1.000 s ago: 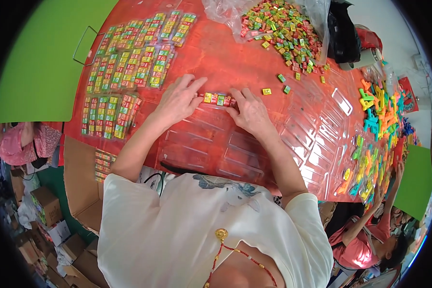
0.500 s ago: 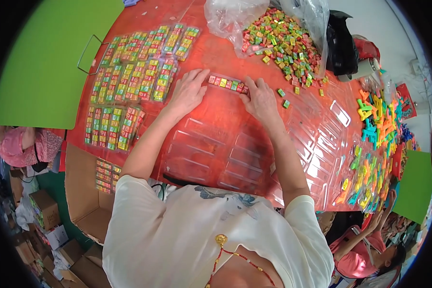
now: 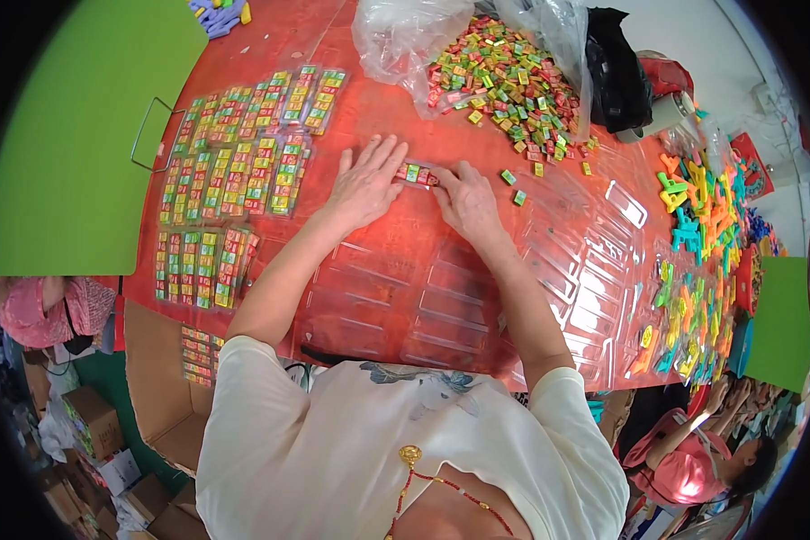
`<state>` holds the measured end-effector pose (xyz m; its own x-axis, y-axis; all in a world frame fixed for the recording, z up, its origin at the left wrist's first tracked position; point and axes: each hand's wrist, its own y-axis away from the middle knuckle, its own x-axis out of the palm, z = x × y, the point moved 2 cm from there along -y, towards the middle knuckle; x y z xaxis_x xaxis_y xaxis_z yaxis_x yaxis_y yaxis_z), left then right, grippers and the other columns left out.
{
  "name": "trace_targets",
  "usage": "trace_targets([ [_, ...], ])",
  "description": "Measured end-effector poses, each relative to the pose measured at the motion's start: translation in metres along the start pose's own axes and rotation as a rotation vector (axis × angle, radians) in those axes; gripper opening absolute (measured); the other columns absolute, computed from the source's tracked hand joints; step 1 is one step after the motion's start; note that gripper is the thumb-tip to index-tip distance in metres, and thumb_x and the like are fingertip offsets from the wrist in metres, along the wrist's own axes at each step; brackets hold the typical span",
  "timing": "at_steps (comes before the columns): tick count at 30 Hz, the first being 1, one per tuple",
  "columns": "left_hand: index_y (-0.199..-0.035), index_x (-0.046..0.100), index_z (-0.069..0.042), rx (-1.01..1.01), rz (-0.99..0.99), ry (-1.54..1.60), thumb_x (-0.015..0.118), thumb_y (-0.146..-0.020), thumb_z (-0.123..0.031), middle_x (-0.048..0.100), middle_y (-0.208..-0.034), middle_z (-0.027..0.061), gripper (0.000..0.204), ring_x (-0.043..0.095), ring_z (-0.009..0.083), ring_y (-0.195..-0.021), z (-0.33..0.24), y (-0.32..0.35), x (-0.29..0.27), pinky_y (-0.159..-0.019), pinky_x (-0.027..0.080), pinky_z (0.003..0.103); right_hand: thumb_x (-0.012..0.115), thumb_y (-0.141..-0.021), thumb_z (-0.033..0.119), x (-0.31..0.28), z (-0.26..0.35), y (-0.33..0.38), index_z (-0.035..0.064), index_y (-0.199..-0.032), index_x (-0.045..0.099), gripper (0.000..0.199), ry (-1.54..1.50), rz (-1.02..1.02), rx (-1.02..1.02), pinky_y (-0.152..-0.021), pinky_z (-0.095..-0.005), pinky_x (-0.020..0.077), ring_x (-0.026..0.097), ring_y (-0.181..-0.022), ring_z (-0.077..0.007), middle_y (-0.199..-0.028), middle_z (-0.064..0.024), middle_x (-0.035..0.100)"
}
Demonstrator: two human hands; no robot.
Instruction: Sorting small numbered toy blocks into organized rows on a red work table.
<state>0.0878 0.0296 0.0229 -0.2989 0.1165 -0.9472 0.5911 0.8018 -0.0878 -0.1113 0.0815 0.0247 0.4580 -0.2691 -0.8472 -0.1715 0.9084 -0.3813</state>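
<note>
Hands are meeting over a short row of small coloured blocks that is lying on the red table, just this side of the big loose heap. The left hand is lying palm down with its fingers spread, its fingertips touching the left end of the row; its grip is released, flat on the table. The right hand is pressing against the right end of the row with its fingers curled in, and whether that grip is pinching the blocks or only pushing on them I cannot tell.

Beyond the hands, a heap of loose blocks is spilling out of a clear plastic bag. A few stray blocks are lying just beside the right hand. To the left, filled clear packs of blocks are lying in neat columns. Empty clear trays are spreading across the table to the right, and bright plastic toy pieces are piling up along its right edge. An open cardboard box is standing below the table's near left corner
</note>
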Motion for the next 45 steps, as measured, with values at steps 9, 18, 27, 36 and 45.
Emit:
trace_targets([
  [9, -0.15, 0.036, -0.008, 0.078, 0.026, -0.182, 0.059, -0.094, -0.032, 0.035, -0.155, 0.0148, 0.065, 0.031, 0.0338, -0.144, -0.011, -0.004, 0.023, -0.111, 0.022, 0.065, 0.069, -0.082, 0.02, -0.026, -0.028, 0.01, 0.0094, -0.1, 0.063, 0.021, 0.343, -0.152, 0.113, -0.079, -0.0443, 0.0423, 0.058, -0.091, -0.0276, -0.095, -0.0092, 0.057],
  [18, -0.144, 0.044, -0.009, -0.013, -0.258, -0.331, 0.061, -0.091, -0.026, 0.048, -0.138, 0.0164, 0.058, 0.045, 0.0343, -0.128, -0.015, -0.01, 0.008, -0.104, 0.028, 0.063, 0.063, -0.081, 0.016, -0.025, -0.049, 0.017, 0.0091, -0.091, 0.064, 0.012, 0.378, -0.083, 0.022, -0.078, -0.0424, 0.0417, 0.059, -0.089, -0.0259, -0.088, -0.0069, 0.058],
  [27, -0.122, 0.059, -0.008, 0.244, -0.132, 0.102, 0.066, -0.085, -0.014, 0.054, -0.12, 0.0127, 0.038, 0.053, 0.0313, -0.11, -0.052, 0.019, -0.006, -0.093, 0.04, 0.045, 0.066, -0.082, 0.018, -0.05, -0.04, 0.056, 0.0097, -0.103, 0.064, 0.023, 0.344, 0.049, 0.116, -0.078, -0.0417, 0.0432, 0.059, -0.094, -0.0273, -0.099, -0.0093, 0.059],
  [36, -0.118, 0.06, -0.006, 0.228, -0.116, -0.028, 0.071, -0.08, -0.034, 0.055, -0.111, 0.0117, 0.048, 0.051, 0.0272, -0.105, -0.112, -0.044, 0.038, -0.083, 0.037, 0.044, 0.066, -0.084, 0.018, -0.063, -0.054, 0.072, 0.0109, -0.115, 0.065, 0.032, 0.451, 0.021, 0.244, -0.078, -0.0408, 0.0424, 0.059, -0.093, -0.0264, -0.098, -0.0087, 0.059],
  [45, -0.123, 0.059, -0.005, 0.271, -0.081, -0.07, 0.071, -0.08, -0.03, 0.055, -0.108, 0.011, 0.052, 0.05, 0.027, -0.106, -0.091, -0.019, 0.029, -0.085, 0.036, 0.046, 0.065, -0.086, 0.019, -0.056, -0.048, 0.067, 0.0098, -0.113, 0.064, 0.029, 0.445, 0.065, 0.265, -0.078, -0.0414, 0.0415, 0.059, -0.091, -0.0262, -0.095, -0.0082, 0.059],
])
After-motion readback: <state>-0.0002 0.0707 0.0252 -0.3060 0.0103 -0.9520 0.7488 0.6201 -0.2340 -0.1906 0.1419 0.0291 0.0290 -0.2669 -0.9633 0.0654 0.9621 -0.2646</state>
